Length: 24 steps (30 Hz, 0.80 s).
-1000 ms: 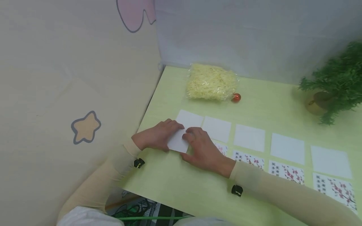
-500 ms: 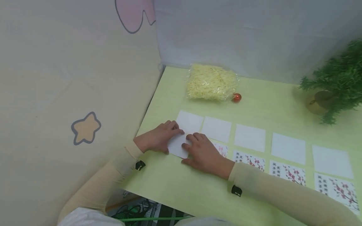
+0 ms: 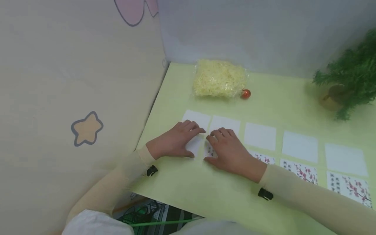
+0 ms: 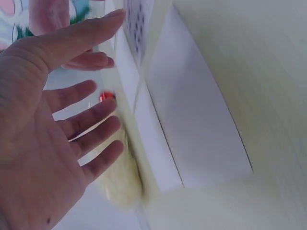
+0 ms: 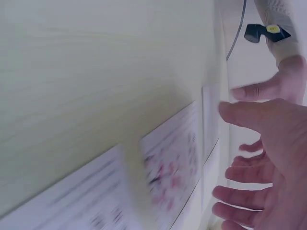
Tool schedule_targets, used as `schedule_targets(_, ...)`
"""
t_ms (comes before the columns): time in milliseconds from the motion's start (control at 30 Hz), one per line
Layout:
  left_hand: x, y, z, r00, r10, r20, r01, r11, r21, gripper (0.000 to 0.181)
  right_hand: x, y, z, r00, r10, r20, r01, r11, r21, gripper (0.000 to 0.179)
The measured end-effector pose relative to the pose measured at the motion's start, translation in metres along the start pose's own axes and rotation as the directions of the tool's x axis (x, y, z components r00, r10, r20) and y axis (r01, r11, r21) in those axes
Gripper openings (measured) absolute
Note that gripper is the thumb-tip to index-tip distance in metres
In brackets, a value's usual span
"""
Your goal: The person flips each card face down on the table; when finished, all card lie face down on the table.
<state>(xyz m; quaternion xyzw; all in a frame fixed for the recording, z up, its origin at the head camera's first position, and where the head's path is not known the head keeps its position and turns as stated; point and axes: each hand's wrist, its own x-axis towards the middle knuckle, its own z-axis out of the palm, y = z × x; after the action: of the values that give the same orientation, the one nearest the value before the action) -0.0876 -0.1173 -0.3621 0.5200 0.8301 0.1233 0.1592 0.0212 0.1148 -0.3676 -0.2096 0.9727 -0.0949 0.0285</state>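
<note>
Over the front left of the pale green table, my left hand [image 3: 176,140] hovers above a blank white card [image 3: 193,146], fingers loosely spread. Nothing lies between its fingers and thumb in the left wrist view, and the same white card [image 4: 196,115] lies flat just beyond them. Close beside it, my right hand [image 3: 232,155] hangs over a card printed with pink blossom and black characters [image 5: 175,163], mostly hidden by the hand in the head view. The fingers of the right hand [image 5: 280,158] are relaxed and hold nothing.
Behind the hands runs a row of blank white cards [image 3: 259,136]; several blossom cards [image 3: 349,187] continue the front row rightward. A bag of yellow shredded filler [image 3: 219,79], a red ball [image 3: 245,94] and a green potted plant [image 3: 356,75] stand farther back. A wall [image 3: 123,81] borders the left.
Both hands have let go of the blank white card at the front left and shifted right. The card now lies in the front row, and the right hand is over the neighbouring blossom card.
</note>
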Motion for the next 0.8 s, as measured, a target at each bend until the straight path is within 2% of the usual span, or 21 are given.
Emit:
schedule_targets(133,0.023,0.022,0.005,0.997,0.072,0.024,-0.074,0.994,0.079,0.100,-0.032,0.024,-0.009,0.994,0.092,0.061,-0.091,0.995,-0.028,0.086)
schedule_targets(300,0.037,0.032,0.023,0.994,0.079,0.070,-0.086,0.990,0.113,0.104,-0.051,0.033,-0.002,0.990,0.122,0.067,-0.122,0.992,-0.012,0.091)
schedule_targets(500,0.034,0.029,0.034,0.995,0.070,0.072,-0.075,0.995,0.069,0.107,-0.049,0.027,0.007,0.992,0.107,0.063,-0.108,0.994,0.017,0.088)
schedule_targets(800,0.033,0.023,0.038,0.995,0.070,0.067,-0.070,0.998,-0.006,0.107,-0.047,0.022,0.008,0.994,0.096,0.053,-0.097,0.995,0.024,0.085)
